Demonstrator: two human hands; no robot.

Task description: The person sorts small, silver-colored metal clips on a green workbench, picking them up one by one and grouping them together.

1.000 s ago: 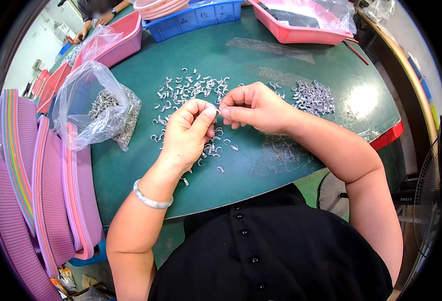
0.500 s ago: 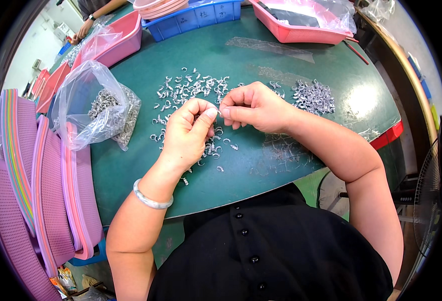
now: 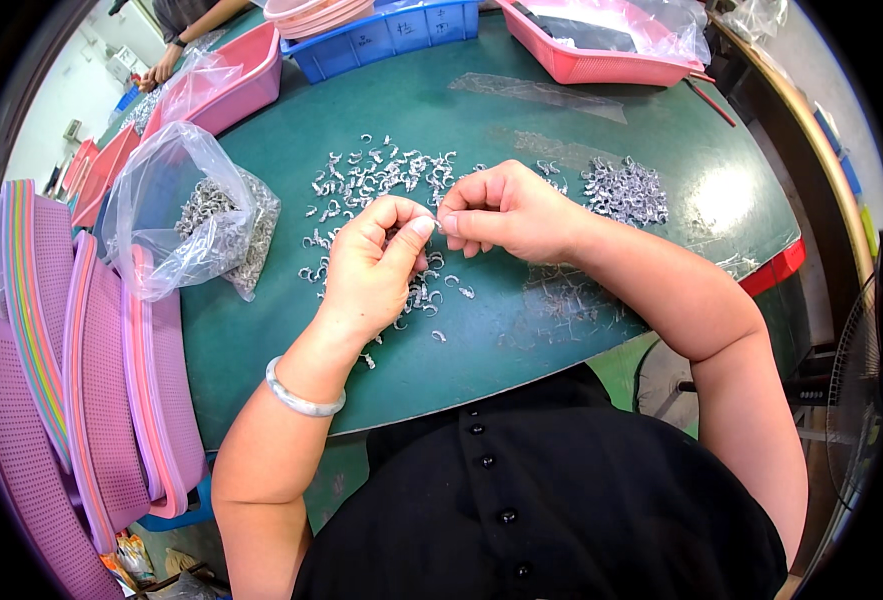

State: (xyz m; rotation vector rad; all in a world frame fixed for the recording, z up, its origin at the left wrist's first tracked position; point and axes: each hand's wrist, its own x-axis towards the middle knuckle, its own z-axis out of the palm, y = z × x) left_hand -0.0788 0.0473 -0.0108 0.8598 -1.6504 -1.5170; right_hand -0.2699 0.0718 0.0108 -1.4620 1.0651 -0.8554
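Observation:
My left hand (image 3: 376, 255) and my right hand (image 3: 501, 212) meet above the middle of the green table, thumb and fingers of each pinched together. Their tips almost touch, and a tiny pale glint shows between them; what they hold is too small and covered to name. Around and beneath the hands lie many small silvery C-shaped metal pieces (image 3: 391, 175), loosely scattered. A denser pile of similar pieces (image 3: 624, 190) sits to the right, beyond my right wrist. On the left stands an open clear plastic bag (image 3: 176, 165) holding many more small metal pieces (image 3: 211, 207).
Stacked purple baskets (image 3: 91, 380) stand along the left. Across the far side are a pink basket (image 3: 251, 80), a blue crate (image 3: 391, 45) and another pink basket (image 3: 601, 68). Clear tape (image 3: 541, 97) sticks to the table (image 3: 401, 110). Another person's hand (image 3: 166, 65) shows far left.

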